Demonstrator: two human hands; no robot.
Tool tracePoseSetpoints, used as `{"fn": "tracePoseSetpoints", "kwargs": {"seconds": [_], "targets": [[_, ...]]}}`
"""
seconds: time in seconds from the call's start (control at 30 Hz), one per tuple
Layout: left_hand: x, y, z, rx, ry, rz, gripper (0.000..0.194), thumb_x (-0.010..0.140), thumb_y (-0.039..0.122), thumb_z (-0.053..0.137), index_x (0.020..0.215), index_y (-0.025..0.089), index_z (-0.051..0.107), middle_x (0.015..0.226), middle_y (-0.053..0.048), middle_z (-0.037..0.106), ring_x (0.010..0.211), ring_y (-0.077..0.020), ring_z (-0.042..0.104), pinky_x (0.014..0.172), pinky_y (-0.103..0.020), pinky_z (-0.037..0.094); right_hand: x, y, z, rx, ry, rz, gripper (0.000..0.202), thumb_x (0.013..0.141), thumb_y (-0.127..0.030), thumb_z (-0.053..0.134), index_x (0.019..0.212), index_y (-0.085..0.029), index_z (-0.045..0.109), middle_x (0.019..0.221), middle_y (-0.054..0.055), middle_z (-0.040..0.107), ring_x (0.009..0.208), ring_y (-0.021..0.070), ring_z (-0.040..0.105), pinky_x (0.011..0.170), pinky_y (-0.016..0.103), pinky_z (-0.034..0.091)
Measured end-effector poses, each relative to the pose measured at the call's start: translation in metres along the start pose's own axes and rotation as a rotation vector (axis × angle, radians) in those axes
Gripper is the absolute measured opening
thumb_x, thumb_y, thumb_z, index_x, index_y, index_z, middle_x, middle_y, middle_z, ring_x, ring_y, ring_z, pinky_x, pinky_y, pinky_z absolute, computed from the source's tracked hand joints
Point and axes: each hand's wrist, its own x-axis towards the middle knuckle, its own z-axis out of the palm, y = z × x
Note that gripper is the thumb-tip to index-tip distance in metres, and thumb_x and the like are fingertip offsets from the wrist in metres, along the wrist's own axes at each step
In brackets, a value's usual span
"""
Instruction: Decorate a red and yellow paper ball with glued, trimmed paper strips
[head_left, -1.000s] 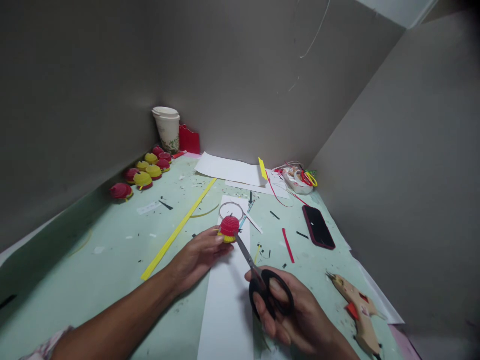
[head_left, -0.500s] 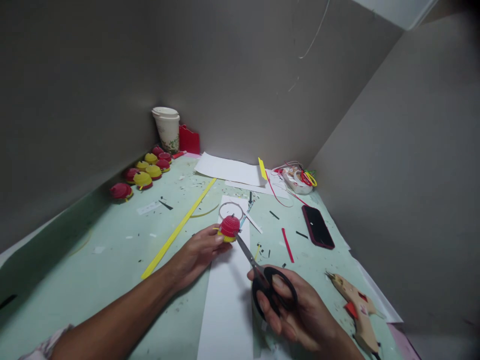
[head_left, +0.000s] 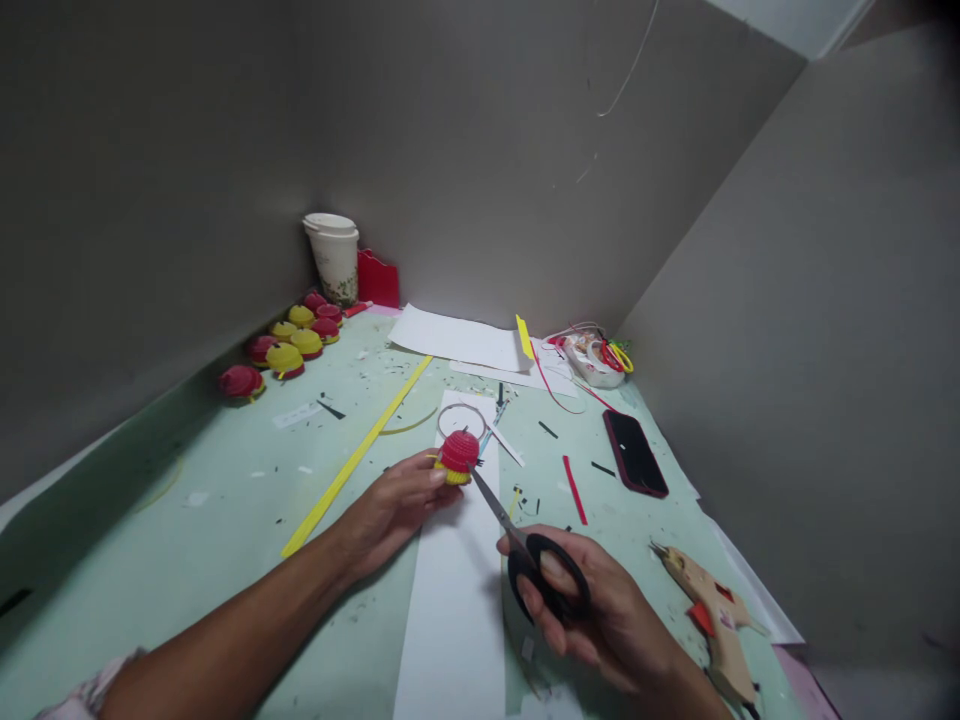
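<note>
Between the fingers of my left hand point(head_left: 401, 500) is a small ridged dome-shaped piece point(head_left: 459, 452), red above and yellow below, with a tiny dark bit on top. My right hand point(head_left: 585, 600) has its fingers through the black handles of a pair of scissors point(head_left: 536, 560). The scissors' blades look nearly closed, and their tip meets the piece's right side near the line between red and yellow. Under both hands lies a long strip of white paper point(head_left: 457, 620). A thin ring point(head_left: 462, 408) rests on it just behind the piece.
Several similar red and yellow pieces point(head_left: 285, 360) stand at the back left by a lidded paper cup point(head_left: 334, 260). A long yellow strip point(head_left: 360, 455) lies left of the paper. On the right are a phone point(head_left: 636, 453) and a glue gun point(head_left: 712, 620). Scraps litter the table.
The scissors have shifted very slightly, with their handles a little closer together. My left hand and the piece stay almost where they were.
</note>
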Motion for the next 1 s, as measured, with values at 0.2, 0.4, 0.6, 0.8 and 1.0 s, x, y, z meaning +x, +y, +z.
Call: {"fn": "tracePoseSetpoints", "kwargs": {"seconds": [0.2,0.4,0.6,0.8,1.0], "targets": [[0.000,0.001,0.002,-0.027,0.040,-0.020,0.022,0.074,0.012,0.075,0.096,0.012,0.077,0.099,-0.010,0.075,0.087,-0.0189,0.065,0.082,-0.028,0.050,0.001,0.001,-0.002,-0.026,0.013,-0.016,0.044,0.078,-0.042,0.080,0.104,-0.008,0.071,0.068,0.003,0.066,0.039,0.0040,0.054,0.029,0.009,0.024],[0.000,0.001,0.002,-0.039,0.025,-0.023,0.019,0.077,0.010,0.071,0.095,0.012,0.077,0.100,-0.012,0.074,0.087,-0.0201,0.065,0.081,-0.029,0.050,0.000,-0.001,-0.001,-0.018,-0.004,-0.018,0.045,0.077,-0.043,0.081,0.105,-0.010,0.071,0.068,0.003,0.066,0.039,0.0038,0.054,0.029,0.009,0.024],[0.001,0.000,0.002,-0.074,0.025,-0.016,0.017,0.078,0.009,0.069,0.093,0.011,0.077,0.092,-0.011,0.075,0.083,-0.0201,0.065,0.079,-0.029,0.050,0.000,-0.002,-0.001,-0.011,-0.032,-0.035,0.043,0.078,-0.042,0.080,0.104,-0.010,0.070,0.069,0.002,0.066,0.039,0.0039,0.054,0.029,0.009,0.028],[0.001,0.002,0.002,-0.144,0.040,-0.015,0.016,0.080,0.009,0.066,0.093,0.010,0.076,0.095,-0.011,0.075,0.085,-0.0185,0.065,0.081,-0.028,0.052,0.004,0.004,-0.008,-0.030,-0.108,-0.021,0.042,0.081,-0.041,0.077,0.106,-0.009,0.068,0.070,0.002,0.066,0.040,0.0046,0.054,0.030,0.010,0.029],[0.002,0.004,0.003,-0.228,0.155,-0.031,0.013,0.079,0.010,0.068,0.089,0.009,0.076,0.094,-0.014,0.077,0.081,-0.0195,0.068,0.077,-0.029,0.055,0.007,0.009,-0.014,-0.076,-0.101,0.010,0.045,0.081,-0.042,0.076,0.110,-0.008,0.067,0.069,0.003,0.065,0.042,0.0060,0.055,0.030,0.011,0.029]]}}
